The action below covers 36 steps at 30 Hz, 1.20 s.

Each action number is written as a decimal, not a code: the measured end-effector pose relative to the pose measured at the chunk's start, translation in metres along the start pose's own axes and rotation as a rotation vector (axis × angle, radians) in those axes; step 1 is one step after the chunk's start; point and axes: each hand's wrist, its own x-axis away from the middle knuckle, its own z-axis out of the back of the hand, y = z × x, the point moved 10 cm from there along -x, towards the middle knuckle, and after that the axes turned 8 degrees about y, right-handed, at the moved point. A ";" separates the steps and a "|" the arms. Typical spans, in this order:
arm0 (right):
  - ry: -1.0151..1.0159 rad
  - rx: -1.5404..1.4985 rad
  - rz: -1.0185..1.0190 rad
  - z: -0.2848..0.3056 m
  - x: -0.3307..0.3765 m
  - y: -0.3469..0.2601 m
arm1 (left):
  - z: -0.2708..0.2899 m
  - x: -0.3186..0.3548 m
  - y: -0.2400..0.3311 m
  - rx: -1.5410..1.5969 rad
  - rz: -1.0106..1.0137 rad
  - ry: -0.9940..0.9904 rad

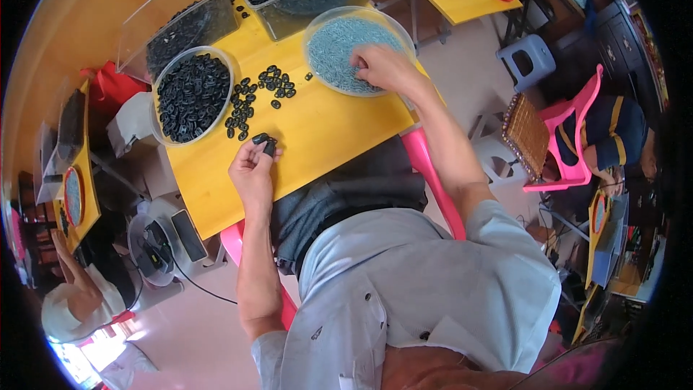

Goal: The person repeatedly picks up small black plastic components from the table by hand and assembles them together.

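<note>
Pinched between the fingertips of the left hand (254, 166) is a small stack of black rings (264, 143), raised just above the near edge of the yellow bench (317, 130); this grip is pressed together on the stack, which keeps the rings aligned one on another. The right hand (384, 68) lies inside the round bowl of pale blue parts (339, 54) at the bench's right edge, its fingers curled down into the parts; whether its grip has closed on any piece cannot be told. Loose black rings (253, 97) are scattered on the bench's middle, near the left hand, apparently tipped out there for easy picking. A second round bowl heaped with black rings (192, 94) sits at the left edge, and two clear bins (180, 25) holding more rings stand along the far edge, as bulk supply. Each hand thus works on its own side, supply bowls flanking the open middle.
</note>
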 end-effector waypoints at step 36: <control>0.069 0.143 0.019 0.003 0.001 0.006 | -0.006 0.000 0.006 -0.047 -0.083 0.012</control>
